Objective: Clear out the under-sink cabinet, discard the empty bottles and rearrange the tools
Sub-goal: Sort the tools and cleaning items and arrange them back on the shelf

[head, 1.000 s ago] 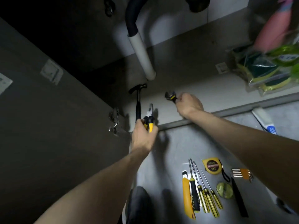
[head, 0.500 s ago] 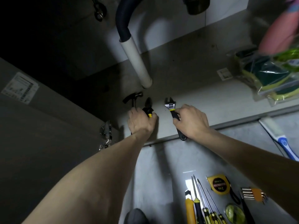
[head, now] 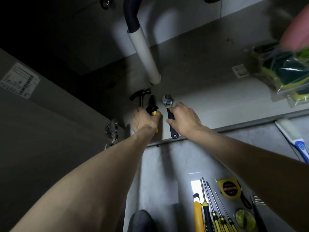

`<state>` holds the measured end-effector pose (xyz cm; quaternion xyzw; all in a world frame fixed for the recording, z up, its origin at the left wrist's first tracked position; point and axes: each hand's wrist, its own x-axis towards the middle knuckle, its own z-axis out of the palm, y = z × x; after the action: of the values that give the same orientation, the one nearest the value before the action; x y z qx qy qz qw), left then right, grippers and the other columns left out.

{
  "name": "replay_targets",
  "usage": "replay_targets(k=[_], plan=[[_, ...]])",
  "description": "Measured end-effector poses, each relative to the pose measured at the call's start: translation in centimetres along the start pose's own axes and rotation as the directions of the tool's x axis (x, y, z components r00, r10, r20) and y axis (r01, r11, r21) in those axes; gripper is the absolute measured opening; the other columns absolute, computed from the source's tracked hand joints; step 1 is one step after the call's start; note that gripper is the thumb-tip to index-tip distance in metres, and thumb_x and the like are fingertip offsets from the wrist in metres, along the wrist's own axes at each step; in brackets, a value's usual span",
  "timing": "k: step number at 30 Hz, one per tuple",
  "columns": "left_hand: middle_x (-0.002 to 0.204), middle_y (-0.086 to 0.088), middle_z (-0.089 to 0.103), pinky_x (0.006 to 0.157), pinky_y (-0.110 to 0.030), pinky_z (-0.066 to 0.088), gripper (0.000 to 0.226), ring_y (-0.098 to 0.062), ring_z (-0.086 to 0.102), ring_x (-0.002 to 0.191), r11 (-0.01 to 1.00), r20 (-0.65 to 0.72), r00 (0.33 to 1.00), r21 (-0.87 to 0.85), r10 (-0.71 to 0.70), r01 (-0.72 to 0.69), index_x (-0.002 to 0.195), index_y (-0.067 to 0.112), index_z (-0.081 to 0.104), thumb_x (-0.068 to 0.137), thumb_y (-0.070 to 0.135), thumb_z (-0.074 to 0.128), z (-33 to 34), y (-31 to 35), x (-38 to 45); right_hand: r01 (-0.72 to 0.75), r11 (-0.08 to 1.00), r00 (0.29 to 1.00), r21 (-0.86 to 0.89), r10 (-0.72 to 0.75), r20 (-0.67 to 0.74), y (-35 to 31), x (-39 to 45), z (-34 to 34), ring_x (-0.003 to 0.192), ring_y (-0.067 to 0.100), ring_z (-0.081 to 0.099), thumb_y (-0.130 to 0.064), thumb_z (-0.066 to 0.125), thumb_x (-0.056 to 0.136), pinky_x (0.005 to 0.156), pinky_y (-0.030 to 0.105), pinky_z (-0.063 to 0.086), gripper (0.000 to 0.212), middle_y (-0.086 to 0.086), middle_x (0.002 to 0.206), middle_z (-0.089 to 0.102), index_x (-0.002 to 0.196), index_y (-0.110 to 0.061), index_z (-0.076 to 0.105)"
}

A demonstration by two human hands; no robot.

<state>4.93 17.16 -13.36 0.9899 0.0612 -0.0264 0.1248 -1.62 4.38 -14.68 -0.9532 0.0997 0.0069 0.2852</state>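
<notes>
Inside the under-sink cabinet (head: pixel 217 101), a black hammer (head: pixel 141 95) lies near the left wall. My left hand (head: pixel 145 122) grips black-and-yellow pliers (head: pixel 152 106) just right of the hammer, jaws pointing inward. My right hand (head: pixel 184 121) holds the black handle of an adjustable wrench (head: pixel 169 104), which lies on the cabinet floor parallel to the pliers, its end at the front edge.
A white drain pipe (head: pixel 145 54) comes down behind the tools. Bagged sponges (head: pixel 287 76) sit at the cabinet's right. On the floor outside lie screwdrivers (head: pixel 214 215), a yellow knife (head: pixel 198 215), a tape measure (head: pixel 230 188) and a brush (head: pixel 299 144). The door hinge (head: pixel 112 131) is at the left.
Both hands moved deeper into the cabinet. The pliers came down beside the hammer, and the wrench now lies flat to their right.
</notes>
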Motion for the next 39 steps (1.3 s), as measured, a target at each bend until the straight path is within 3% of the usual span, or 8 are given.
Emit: replay_targets(k=[6, 15, 22, 27, 29, 32, 36, 39], plan=[[0.12, -0.014, 0.06, 0.084, -0.038, 0.047, 0.062, -0.036, 0.059, 0.112, 0.996, -0.013, 0.999, -0.086, -0.033, 0.032, 0.116, 0.009, 0.057, 0.083, 0.061, 0.065, 0.2, -1.5, 0.5, 0.015, 0.999, 0.999, 0.051, -0.016, 0.027, -1.1, 1.6, 0.6, 0.106, 0.04, 0.06, -0.033, 0.069, 0.093, 0.091, 0.048, 0.052, 0.033, 0.013, 0.119, 0.053, 0.114, -0.008, 0.067], [0.106, -0.005, 0.07, 0.075, -0.03, 0.043, 0.016, -0.031, 0.065, 0.102, 0.994, -0.034, 0.999, -0.109, -0.003, -0.001, 0.098, 0.026, 0.067, 0.088, 0.038, 0.062, -0.6, -4.4, -1.3, 0.051, 0.992, 0.998, 0.117, -0.056, 0.036, -0.9, 1.6, 0.7, 0.109, 0.038, 0.058, -0.024, 0.058, 0.097, 0.092, 0.042, 0.05, 0.026, 0.01, 0.122, 0.053, 0.118, -0.011, 0.066], [0.088, -0.002, 0.065, 0.068, -0.032, 0.037, 0.009, -0.033, 0.062, 0.084, 0.972, -0.093, 0.991, -0.203, 0.098, -0.115, 0.09, 0.026, 0.051, 0.09, 0.036, 0.049, -0.5, -5.5, -10.1, 0.005, 0.951, 0.994, 0.308, 0.03, -0.109, 2.0, -9.8, 1.7, 0.097, 0.029, 0.065, -0.017, 0.054, 0.094, 0.084, 0.039, 0.051, 0.021, 0.004, 0.103, 0.071, 0.105, -0.018, 0.072], [0.09, -0.001, 0.067, 0.068, -0.029, 0.04, 0.015, -0.028, 0.061, 0.082, 0.982, 0.203, 0.968, -0.152, 0.145, -0.115, 0.088, 0.024, 0.053, 0.093, 0.038, 0.05, 2.9, -8.2, -18.1, -0.21, 0.949, 0.972, 0.234, 0.177, 0.155, 5.4, -20.6, 5.0, 0.082, 0.025, 0.064, -0.024, 0.051, 0.097, 0.073, 0.036, 0.052, 0.019, 0.0, 0.085, 0.07, 0.091, -0.018, 0.068], [0.102, -0.007, 0.069, 0.074, -0.032, 0.045, 0.02, -0.033, 0.064, 0.096, 0.992, 0.378, 0.919, -0.087, 0.113, -0.086, 0.09, 0.022, 0.057, 0.093, 0.041, 0.051, 5.0, -9.6, -21.2, -0.273, 0.949, 0.942, 0.157, 0.23, 0.245, 6.4, -24.0, 6.5, 0.079, 0.026, 0.062, -0.026, 0.051, 0.096, 0.066, 0.036, 0.047, 0.021, 0.0, 0.078, 0.066, 0.08, -0.017, 0.061], [0.105, -0.003, 0.068, 0.082, -0.03, 0.047, 0.028, -0.029, 0.063, 0.103, 0.999, 0.547, 0.837, -0.046, 0.029, -0.004, 0.095, 0.022, 0.06, 0.089, 0.05, 0.058, 7.6, -11.3, -25.3, -0.297, 0.952, 0.928, 0.079, 0.267, 0.261, 7.3, -27.1, 8.0, 0.081, 0.023, 0.062, -0.03, 0.058, 0.093, 0.067, 0.034, 0.045, 0.017, 0.0, 0.083, 0.067, 0.083, -0.018, 0.063], [0.093, 0.002, 0.065, 0.068, -0.029, 0.043, 0.034, -0.02, 0.062, 0.086, 0.99, 0.586, 0.808, -0.063, -0.068, 0.129, 0.094, 0.025, 0.057, 0.087, 0.058, 0.06, 9.0, -11.8, -28.7, -0.278, 0.957, 0.938, 0.085, 0.252, 0.239, 7.7, -28.0, 8.5, 0.076, 0.017, 0.06, -0.031, 0.061, 0.092, 0.062, 0.03, 0.043, 0.014, -0.003, 0.081, 0.065, 0.085, -0.02, 0.064], [0.087, 0.002, 0.066, 0.066, -0.03, 0.047, 0.029, -0.019, 0.062, 0.081, 0.99, 0.588, 0.806, -0.063, -0.064, 0.125, 0.09, 0.024, 0.061, 0.087, 0.053, 0.061, 8.9, -11.6, -29.0, -0.233, 0.97, 0.946, 0.068, 0.21, 0.246, 7.3, -27.8, 8.5, 0.073, 0.017, 0.06, -0.033, 0.06, 0.092, 0.062, 0.032, 0.047, 0.019, -0.001, 0.078, 0.064, 0.083, -0.017, 0.064]])
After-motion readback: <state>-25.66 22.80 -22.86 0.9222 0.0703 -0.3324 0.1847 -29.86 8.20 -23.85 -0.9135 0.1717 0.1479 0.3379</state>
